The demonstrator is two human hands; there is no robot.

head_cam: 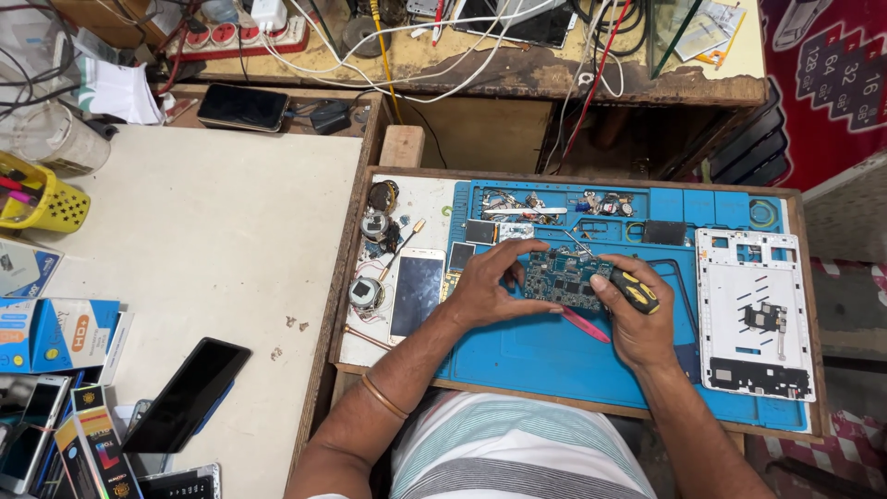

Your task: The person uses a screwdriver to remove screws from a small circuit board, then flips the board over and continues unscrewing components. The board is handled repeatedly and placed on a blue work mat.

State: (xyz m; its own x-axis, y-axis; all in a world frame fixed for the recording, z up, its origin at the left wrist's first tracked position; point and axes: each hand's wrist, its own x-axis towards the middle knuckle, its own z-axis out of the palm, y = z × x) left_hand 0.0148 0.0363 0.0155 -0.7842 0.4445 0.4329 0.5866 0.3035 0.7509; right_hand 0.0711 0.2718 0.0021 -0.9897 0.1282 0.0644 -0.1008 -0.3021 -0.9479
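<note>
A dark green circuit board [560, 277] lies on a blue work mat [545, 356]. My left hand [488, 288] pinches the board's left edge between thumb and fingers. In my right hand [637, 323] is a screwdriver with a black and yellow handle [635, 289]; its thin shaft points up and left over the board. A pink flat tool [586, 325] lies on the mat just below the board, between my hands.
A white tablet frame [753, 314] rests on the mat's right side. A white phone [416, 294], round small parts [367, 292] and a tray of screws [554, 205] sit left and behind. A black phone [188, 395] and boxes [55, 333] lie on the left table.
</note>
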